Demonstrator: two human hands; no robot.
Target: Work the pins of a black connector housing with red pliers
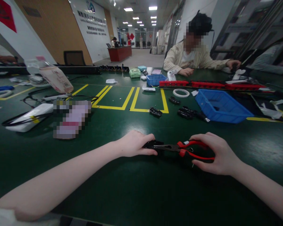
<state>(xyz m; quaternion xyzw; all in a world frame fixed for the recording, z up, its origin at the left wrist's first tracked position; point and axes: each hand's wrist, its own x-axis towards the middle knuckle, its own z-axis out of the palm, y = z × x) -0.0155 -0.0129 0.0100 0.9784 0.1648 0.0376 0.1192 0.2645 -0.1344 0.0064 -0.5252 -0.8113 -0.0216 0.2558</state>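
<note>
My left hand (138,143) pinches a small black part (153,143) between thumb and fingers, just above the green table. Red-handled long-nose pliers (185,148) are gripped in my right hand (215,152), with the fingers round their spread handles. The pliers' dark jaws point left and meet the black part; whether they bite on it I cannot tell. Similar black parts lie beyond my hands: one dark piece (155,112), a smaller one (174,100) and a cluster (186,112).
A blue bin (223,106) stands at right, near a tape roll (181,93) and a long red strip (202,84). At left lie a white box (31,117), a blurred phone-shaped item (73,121) and a leaning bottle (55,75). Another person (191,56) sits across the table.
</note>
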